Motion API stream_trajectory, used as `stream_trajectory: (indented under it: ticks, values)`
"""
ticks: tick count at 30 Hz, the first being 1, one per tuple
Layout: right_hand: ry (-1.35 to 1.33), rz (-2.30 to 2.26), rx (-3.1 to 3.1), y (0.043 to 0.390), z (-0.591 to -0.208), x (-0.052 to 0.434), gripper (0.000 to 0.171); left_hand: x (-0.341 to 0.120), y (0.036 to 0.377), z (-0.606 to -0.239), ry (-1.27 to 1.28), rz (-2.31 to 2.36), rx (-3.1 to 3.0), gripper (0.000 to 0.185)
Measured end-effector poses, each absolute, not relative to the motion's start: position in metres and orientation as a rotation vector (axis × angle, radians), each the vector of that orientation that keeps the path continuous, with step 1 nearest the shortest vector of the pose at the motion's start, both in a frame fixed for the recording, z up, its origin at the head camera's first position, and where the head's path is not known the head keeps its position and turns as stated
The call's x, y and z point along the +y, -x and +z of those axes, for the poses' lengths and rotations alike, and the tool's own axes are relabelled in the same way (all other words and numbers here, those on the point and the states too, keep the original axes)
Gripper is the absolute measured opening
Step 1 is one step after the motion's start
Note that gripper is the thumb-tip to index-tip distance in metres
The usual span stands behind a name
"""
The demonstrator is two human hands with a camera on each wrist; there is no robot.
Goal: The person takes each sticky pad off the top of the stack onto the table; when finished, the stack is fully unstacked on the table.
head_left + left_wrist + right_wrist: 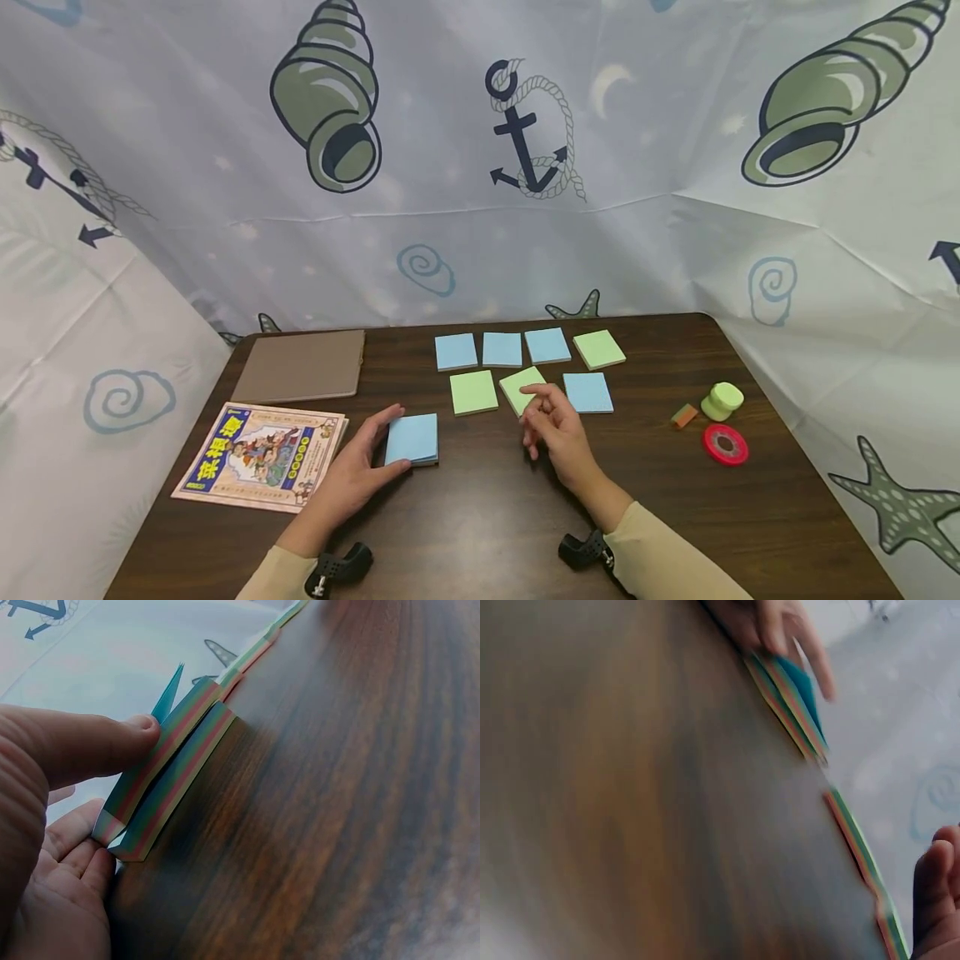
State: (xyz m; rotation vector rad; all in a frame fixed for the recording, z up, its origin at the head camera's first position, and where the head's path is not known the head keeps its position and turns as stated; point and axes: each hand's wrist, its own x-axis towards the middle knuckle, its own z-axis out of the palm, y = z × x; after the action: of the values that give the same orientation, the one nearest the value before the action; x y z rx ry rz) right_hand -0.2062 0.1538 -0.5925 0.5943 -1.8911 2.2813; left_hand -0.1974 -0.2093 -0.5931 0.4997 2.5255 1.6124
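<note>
Blue paper tops the pad (412, 439) that the left hand (352, 479) grips near the middle of the desk (480, 517), a little toward the front edge: the thumb lies along its front side and the fingers curl round its left side, which the left wrist view confirms, with the thumb pressing the striped edge of the stack. The right hand (557, 433) hovers just right of the pad, fingers loosely bent and holding nothing, its fingertips touching or just above a tilted green note (522, 388).

Seven notes are laid out toward the back edge: three blue (502, 349) and a green one (598, 348) in the far row, two green and a blue one (588, 392) in the near row.

To lift the next sheet cleanly, my judgement is that the left hand should keep the pad flat and pinned while the right hand peels from a free corner, sideways instead of straight up, so the sheet does not curl. The tilted green note probably wants squaring against its neighbours. Placing each sheet with even gaps would keep the rows tidy.

A book (261, 456) lies near the left edge, and tape (725, 443) lies near the right edge.
</note>
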Motion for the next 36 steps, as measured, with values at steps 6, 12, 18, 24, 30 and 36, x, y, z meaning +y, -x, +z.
stream_trajectory:
  ticks: [6, 12, 18, 24, 30, 36]
  values:
    - [-0.478, 2.386, -1.953, 0.202, -0.59, 0.12, 0.039, -0.209, 0.198, -0.592, -0.517, 1.62, 2.523, 0.088]
    - [-0.551, 2.484, -1.952, 0.203, -0.59, 0.084, 0.039, -0.212, 0.197, -0.594, -0.516, 1.635, 2.52, 0.088]
    - [-0.586, 2.512, -2.121, 0.202, -0.589, 0.05, 0.044, -0.211, 0.197, -0.594, -0.513, 1.613, 2.541, 0.09]
    - [-0.523, 2.244, -2.441, 0.204, -0.586, 0.042, 0.064, -0.21, 0.199, -0.593, -0.531, 1.603, 2.545, 0.09]
    - [-0.553, 2.071, -2.627, 0.203, -0.585, 0.042, 0.072, -0.211, 0.199, -0.597, -0.535, 1.641, 2.518, 0.09]
    - [-0.573, 2.02, -2.677, 0.203, -0.584, 0.042, 0.077, -0.211, 0.199, -0.596, -0.525, 1.633, 2.518, 0.09]
